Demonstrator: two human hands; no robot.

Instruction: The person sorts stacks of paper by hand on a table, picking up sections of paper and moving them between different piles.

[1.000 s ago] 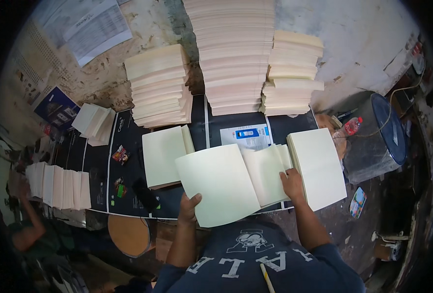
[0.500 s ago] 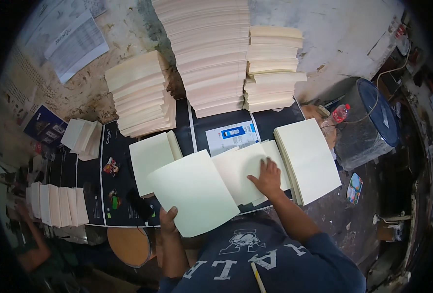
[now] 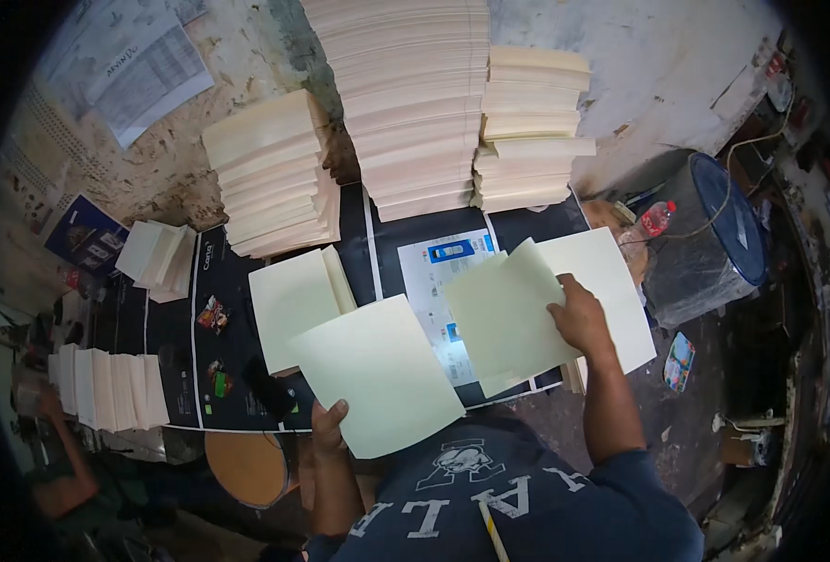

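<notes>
My left hand (image 3: pixel 329 426) grips the lower left edge of a pale cream paper section (image 3: pixel 382 375), thumb on top and fingers hidden beneath. At the right edge of another cream paper section (image 3: pixel 509 314), my right hand (image 3: pixel 581 318) is closed, holding it tilted and slightly curved. That section partly covers a thick pile of cream paper (image 3: pixel 621 295) on the right. Beyond the left-hand section lies a second, lower pile of paper (image 3: pixel 289 304), partly covered by it. Between the two held sections, a printed white and blue sheet (image 3: pixel 429 281) shows on the dark tabletop.
Tall paper stacks (image 3: pixel 415 103) stand along the wall, with shorter stacks (image 3: pixel 270 178) beside them. A blue-lidded drum (image 3: pixel 696 225) and a red-capped bottle (image 3: pixel 656 218) are at right. A round stool (image 3: pixel 244 466) stands below the table; another person's arm (image 3: pixel 73 450) is at far left.
My right hand has gone from lying spread on the middle paper to gripping it, lifting it rightward toward the right pile. More of the printed sheet shows. My left hand has barely moved.
</notes>
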